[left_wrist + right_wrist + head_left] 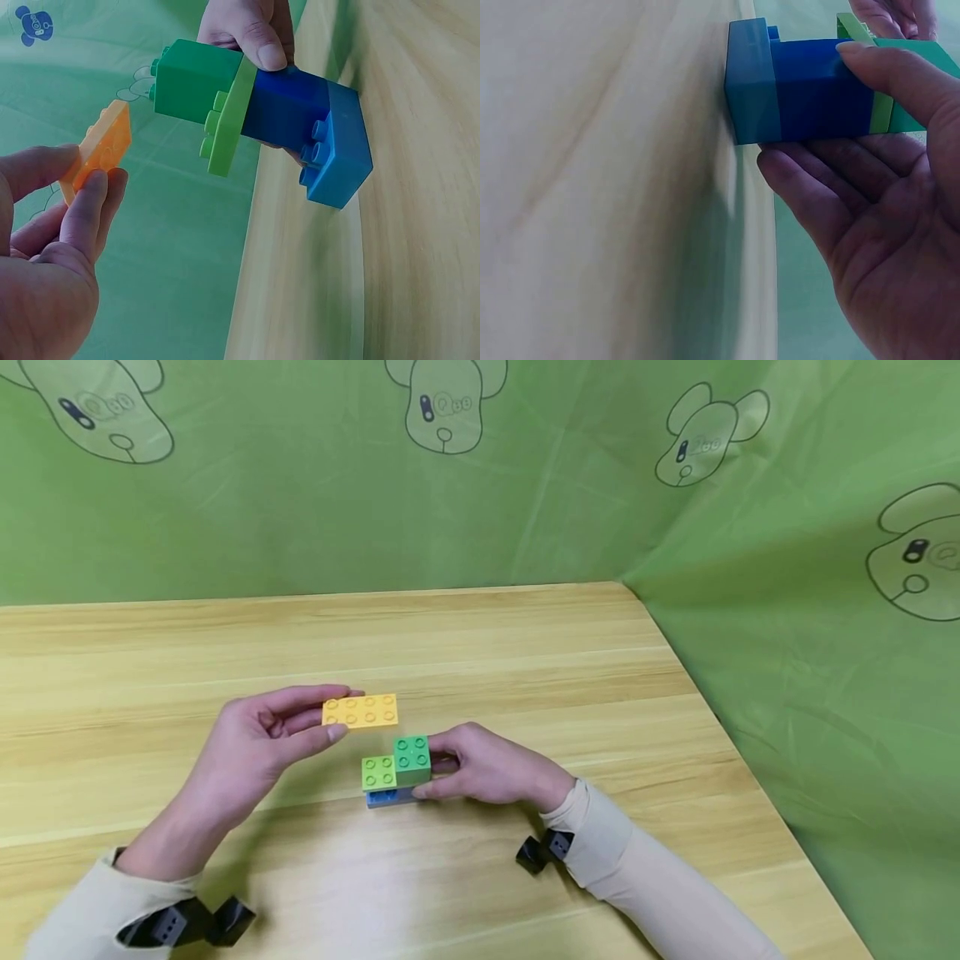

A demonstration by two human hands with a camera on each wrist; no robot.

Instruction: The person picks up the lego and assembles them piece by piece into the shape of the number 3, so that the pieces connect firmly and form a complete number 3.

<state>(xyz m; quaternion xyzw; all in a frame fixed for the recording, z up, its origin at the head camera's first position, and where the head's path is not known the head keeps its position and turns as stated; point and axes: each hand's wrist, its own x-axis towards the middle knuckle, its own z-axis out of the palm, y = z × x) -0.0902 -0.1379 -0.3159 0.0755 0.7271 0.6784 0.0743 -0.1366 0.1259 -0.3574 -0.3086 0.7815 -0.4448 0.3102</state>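
My left hand (243, 756) pinches a flat yellow-orange toy building brick (363, 714) with several studs, thumb on the near edge and fingers on the far one. This brick is held up behind and left of a stepped brick stack, apart from it. My right hand (491, 767) grips the stack from the right, its thumb on the dark blue brick (289, 105) in the left wrist view. Below that is a lighter blue brick (345, 150), the bottom one. Above are a thin lime-green plate (378, 772) and a green brick (412, 768). Studs show on the plate's left half.
The light wooden table (487, 652) spreads beneath both hands. Green cloth (300, 510) with printed bear heads hangs along the back and right side. A small black camera (187, 922) is strapped to the left wrist, another black camera (546, 850) to the right.
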